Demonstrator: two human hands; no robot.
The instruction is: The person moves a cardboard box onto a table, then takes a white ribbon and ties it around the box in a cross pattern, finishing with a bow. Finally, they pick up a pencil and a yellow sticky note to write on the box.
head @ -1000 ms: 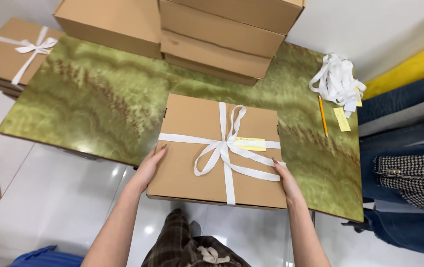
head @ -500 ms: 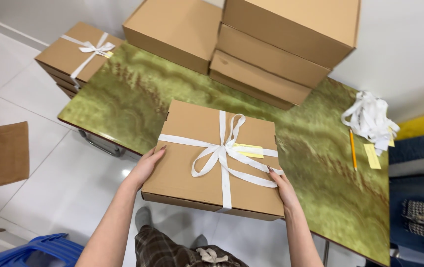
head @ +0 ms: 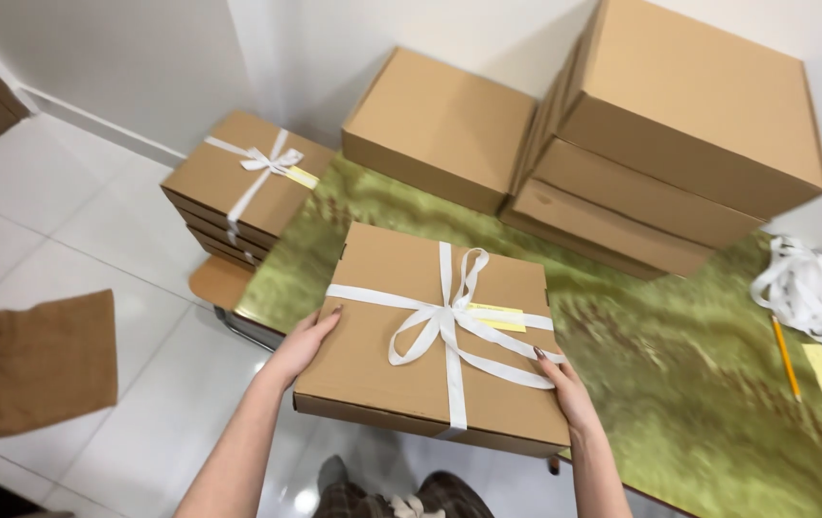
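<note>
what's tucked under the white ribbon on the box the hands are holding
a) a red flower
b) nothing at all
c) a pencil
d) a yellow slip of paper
d: on the held box, gripped by the left hand and the right hand, a yellow slip lies under the white ribbon beside the bow; the pencil lies apart on the green table.

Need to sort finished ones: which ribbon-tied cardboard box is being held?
The flat brown cardboard box with the white ribbon bow nearest the camera, between both hands; the other ribboned box tops the far-left stack.
</note>
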